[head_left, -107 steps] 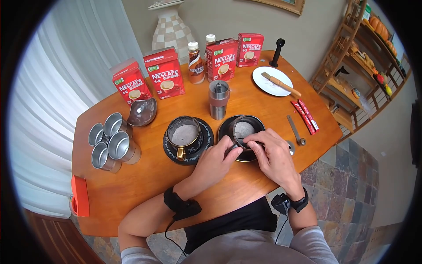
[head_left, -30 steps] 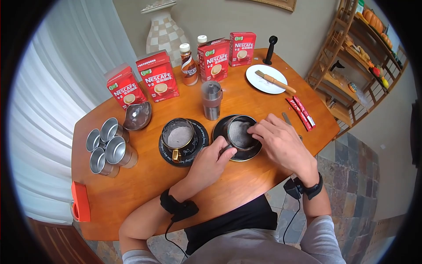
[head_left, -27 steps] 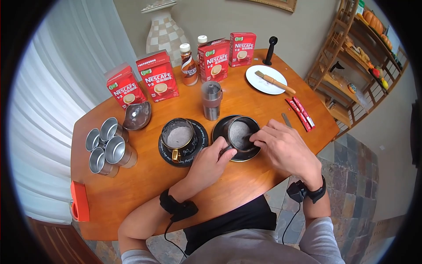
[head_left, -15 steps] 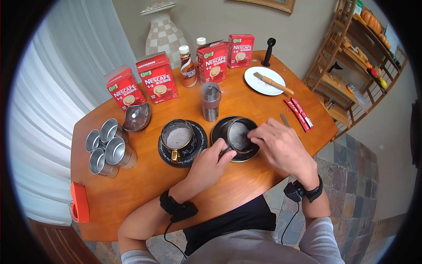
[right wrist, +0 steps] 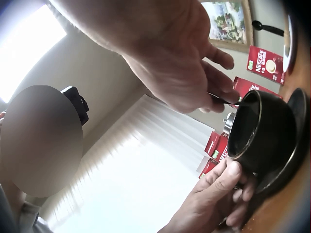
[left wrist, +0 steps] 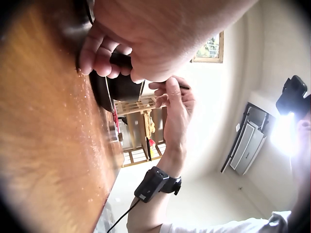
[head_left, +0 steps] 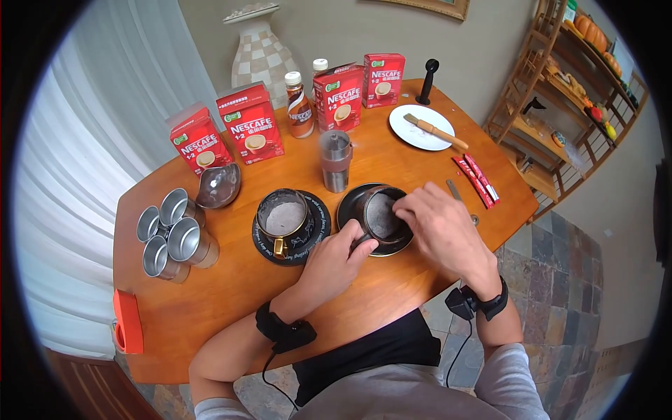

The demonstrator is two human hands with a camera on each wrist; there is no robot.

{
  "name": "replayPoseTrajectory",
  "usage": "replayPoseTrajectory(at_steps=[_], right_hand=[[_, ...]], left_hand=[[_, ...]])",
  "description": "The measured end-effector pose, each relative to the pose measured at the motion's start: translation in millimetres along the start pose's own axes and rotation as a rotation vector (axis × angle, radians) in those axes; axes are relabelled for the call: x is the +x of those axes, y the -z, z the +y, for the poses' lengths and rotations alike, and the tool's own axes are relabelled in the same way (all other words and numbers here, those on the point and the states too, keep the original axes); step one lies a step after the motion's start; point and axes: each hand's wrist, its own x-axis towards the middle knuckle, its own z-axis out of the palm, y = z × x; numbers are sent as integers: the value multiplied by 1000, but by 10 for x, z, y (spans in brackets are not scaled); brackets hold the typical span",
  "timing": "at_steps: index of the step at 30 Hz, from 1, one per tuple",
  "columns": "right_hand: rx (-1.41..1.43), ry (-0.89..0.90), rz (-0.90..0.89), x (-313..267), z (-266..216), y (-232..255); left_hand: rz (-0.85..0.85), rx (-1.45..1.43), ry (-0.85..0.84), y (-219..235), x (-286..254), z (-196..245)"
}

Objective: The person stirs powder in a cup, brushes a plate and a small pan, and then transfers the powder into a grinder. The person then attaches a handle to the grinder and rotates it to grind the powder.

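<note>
My left hand (head_left: 341,253) grips the handle of a dark cup (right wrist: 272,127) that stands on a black saucer (head_left: 348,210). Grey contents (head_left: 381,214) show inside it. Over the cup's right rim, my right hand (head_left: 444,227) pinches a thin dark utensil (right wrist: 222,99) between thumb and fingers. Its lower end dips inside the cup, where the wall hides it. Left of this cup stands a second cup (head_left: 262,225) with a gold handle, on a black lettered saucer (head_left: 320,222), with pale grey contents.
A steel grinder (head_left: 337,164) stands behind the cups. Red coffee boxes (head_left: 255,129) and bottles (head_left: 300,112) line the back. Several metal cups (head_left: 187,241) and a dark bowl (head_left: 219,187) are left; a plate (head_left: 413,142) with a brush, sachets (head_left: 476,183) and a measuring spoon (head_left: 455,192) right.
My right hand has moved from the cup's near side to its right rim and shifts slightly there. The contents look darker than before. My left hand stays at the handle.
</note>
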Motion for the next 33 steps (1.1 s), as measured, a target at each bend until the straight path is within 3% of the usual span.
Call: replayPoseTrajectory(at_steps=[2,5,8,11,14,17,20,26,29,33], right_hand=[[30,14,-88,-45,7,14],[156,-6,-49,-59,31,3],[36,-15,45,-28,41,-78],[71,34,-63,-59,6,-51],[243,43,-109,-97,38,-66],[126,-24,-16,-72,4,-100],[229,58,-105,-108,-2,-73],[127,-47,-34,-73,-38,-93],[185,42,-32,-96,-20,-132],[225,-61,30,-92,-31,-209]], left_hand=[[21,-35,-23,-31,18,-60],[2,12,-12,-5,-3,-9],[-9,31,-1,14,-2,26],[35,-54,-48,-32,36,-72],[-48,58,10,45,2,36],[-37,53,-1,33,1,18],[-41,40,-1,33,8,-7],[-45,57,31,43,-4,37],[-41,59,13,39,14,5],[-21,15,17,22,0,17]])
